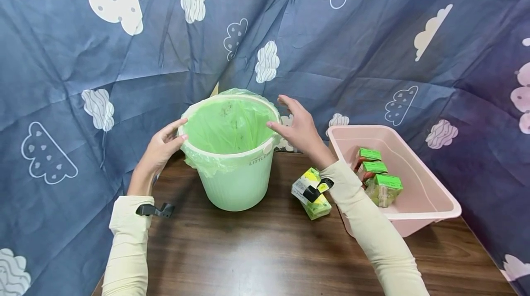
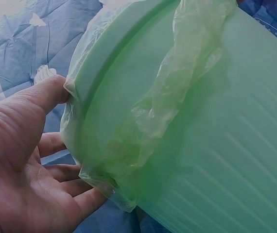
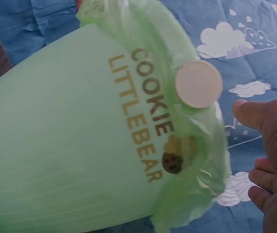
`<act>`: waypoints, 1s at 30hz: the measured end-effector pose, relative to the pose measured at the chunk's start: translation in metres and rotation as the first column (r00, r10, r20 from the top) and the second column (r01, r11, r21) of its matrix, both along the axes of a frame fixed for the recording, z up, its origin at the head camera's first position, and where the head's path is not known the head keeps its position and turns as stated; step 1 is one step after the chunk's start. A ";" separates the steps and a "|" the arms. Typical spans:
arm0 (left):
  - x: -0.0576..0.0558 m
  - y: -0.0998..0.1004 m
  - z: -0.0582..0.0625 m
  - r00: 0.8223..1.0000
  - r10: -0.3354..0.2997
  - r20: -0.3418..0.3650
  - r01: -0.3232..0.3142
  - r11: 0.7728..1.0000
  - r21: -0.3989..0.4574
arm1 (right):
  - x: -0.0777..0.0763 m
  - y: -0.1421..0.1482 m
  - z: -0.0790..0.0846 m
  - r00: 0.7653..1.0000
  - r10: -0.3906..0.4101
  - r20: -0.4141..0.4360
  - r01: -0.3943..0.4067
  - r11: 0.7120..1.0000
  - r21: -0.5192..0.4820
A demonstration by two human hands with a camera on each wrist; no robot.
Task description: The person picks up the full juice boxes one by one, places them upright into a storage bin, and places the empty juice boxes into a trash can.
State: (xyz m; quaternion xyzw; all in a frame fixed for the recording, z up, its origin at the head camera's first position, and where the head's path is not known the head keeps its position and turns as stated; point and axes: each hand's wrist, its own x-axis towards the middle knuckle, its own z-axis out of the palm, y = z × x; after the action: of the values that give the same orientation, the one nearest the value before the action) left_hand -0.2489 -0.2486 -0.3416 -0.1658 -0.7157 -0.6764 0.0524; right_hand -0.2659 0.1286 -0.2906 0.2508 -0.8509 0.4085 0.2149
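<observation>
A pale green bucket (image 1: 233, 190) stands upright, lined with a thin green plastic bag (image 1: 233, 128) folded out over its white rim (image 1: 215, 154). At the left side of the rim is my left hand (image 1: 163, 146), thumb and fingers spread apart. In the left wrist view its thumb (image 2: 56, 92) touches the bag's folded edge, and the other fingertips are partly hidden behind the bag. My right hand (image 1: 300, 128) is beside the opposite side of the rim, holding nothing. A gap shows between its thumb (image 3: 248, 111) and the bucket's round white button (image 3: 199, 84).
Right of the bucket, drink cartons (image 1: 316, 206) lie on the brown wooden table (image 1: 248, 250), under my right wrist. A pink bin (image 1: 418, 181) farther right holds several green-topped cartons (image 1: 385, 190). Blue cloud-patterned cloth (image 1: 352, 56) hangs behind.
</observation>
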 end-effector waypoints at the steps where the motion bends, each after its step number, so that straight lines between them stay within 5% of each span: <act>1: 0.000 0.000 0.000 1.000 -0.001 -0.002 0.001 1.000 -0.004 | 0.002 0.003 -0.001 1.000 -0.006 0.002 0.006 1.000 -0.011; 17: 0.002 0.002 0.005 1.000 -0.021 0.007 0.020 0.999 0.029 | 0.052 0.048 -0.047 0.998 -0.050 -0.035 0.045 0.992 -0.116; 23: 0.002 0.003 0.003 1.000 -0.015 0.018 0.014 0.999 0.037 | 0.077 0.057 -0.076 0.995 -0.078 0.068 0.085 0.990 -0.113; 30: 0.003 0.004 -0.001 1.000 -0.014 0.026 0.012 0.998 0.066 | 0.090 0.066 -0.129 0.973 -0.139 0.184 0.160 0.981 -0.109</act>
State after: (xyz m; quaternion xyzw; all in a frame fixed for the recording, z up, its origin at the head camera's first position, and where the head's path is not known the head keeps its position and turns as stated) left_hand -0.2460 -0.2441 -0.3429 -0.1596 -0.6927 -0.7020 0.0437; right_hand -0.1762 0.1950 -0.4201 0.1353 -0.8562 0.4632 0.1844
